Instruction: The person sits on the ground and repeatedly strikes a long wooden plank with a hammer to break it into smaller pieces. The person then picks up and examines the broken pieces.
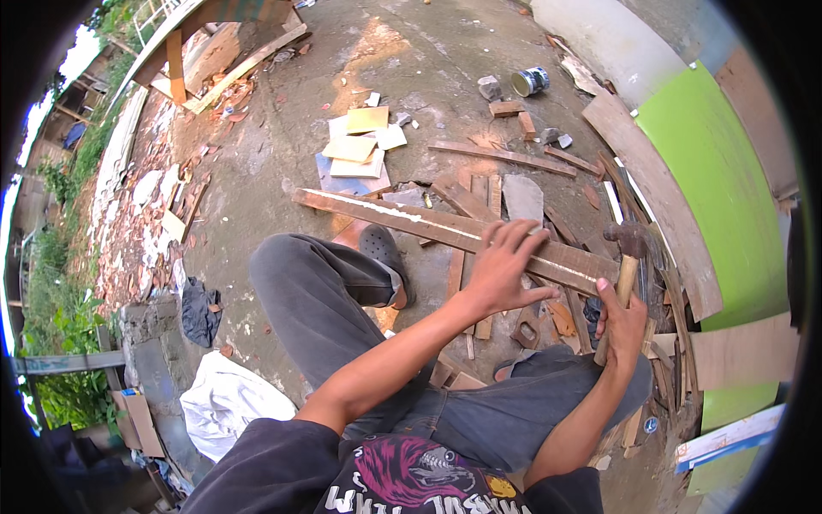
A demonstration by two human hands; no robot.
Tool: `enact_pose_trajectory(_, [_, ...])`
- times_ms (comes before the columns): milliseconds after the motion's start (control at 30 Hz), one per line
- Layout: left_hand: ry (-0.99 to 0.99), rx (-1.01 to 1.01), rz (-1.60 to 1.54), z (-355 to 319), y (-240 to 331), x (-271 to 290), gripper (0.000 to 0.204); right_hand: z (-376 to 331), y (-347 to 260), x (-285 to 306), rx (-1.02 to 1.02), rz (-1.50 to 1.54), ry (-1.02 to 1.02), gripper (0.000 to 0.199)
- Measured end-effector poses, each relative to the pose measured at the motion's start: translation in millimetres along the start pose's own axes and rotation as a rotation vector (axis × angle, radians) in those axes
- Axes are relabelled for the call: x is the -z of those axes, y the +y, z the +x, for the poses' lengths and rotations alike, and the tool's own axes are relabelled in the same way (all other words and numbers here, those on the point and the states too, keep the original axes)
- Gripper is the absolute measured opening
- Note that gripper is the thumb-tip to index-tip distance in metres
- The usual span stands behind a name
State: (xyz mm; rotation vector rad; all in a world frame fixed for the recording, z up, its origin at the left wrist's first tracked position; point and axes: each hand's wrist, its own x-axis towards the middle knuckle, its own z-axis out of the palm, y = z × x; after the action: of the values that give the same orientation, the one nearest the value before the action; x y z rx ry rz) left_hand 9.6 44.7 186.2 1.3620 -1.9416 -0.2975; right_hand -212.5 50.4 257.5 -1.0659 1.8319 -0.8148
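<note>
Hands [505, 264] on plank [437, 224] and hammer [628, 274]

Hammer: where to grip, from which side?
Probably the wooden handle, from the right, where the right hand holds it: it's slim and straight, the metal head is at its far end, and the plank lies to its left.

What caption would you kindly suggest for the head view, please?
Left hand on a white-streaked wooden plank, right hand gripping a hammer, amid scattered wood pieces.
</note>
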Motion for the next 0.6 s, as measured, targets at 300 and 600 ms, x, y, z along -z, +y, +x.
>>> enact_pose_trajectory(300, [0.538, 1.426, -1.498, -48.2, -153.7, 5.1, 0.097, 6.7, 3.7, 3.9, -0.023, -0.018, -0.079, 0.035])
enact_pose_trajectory(600, [0.536, 1.324, -1.858, -52.7, -184.3, -19.5, 0.088, 8.7, 29.0, 10.8, -0.036, -0.079, -0.117, 0.032])
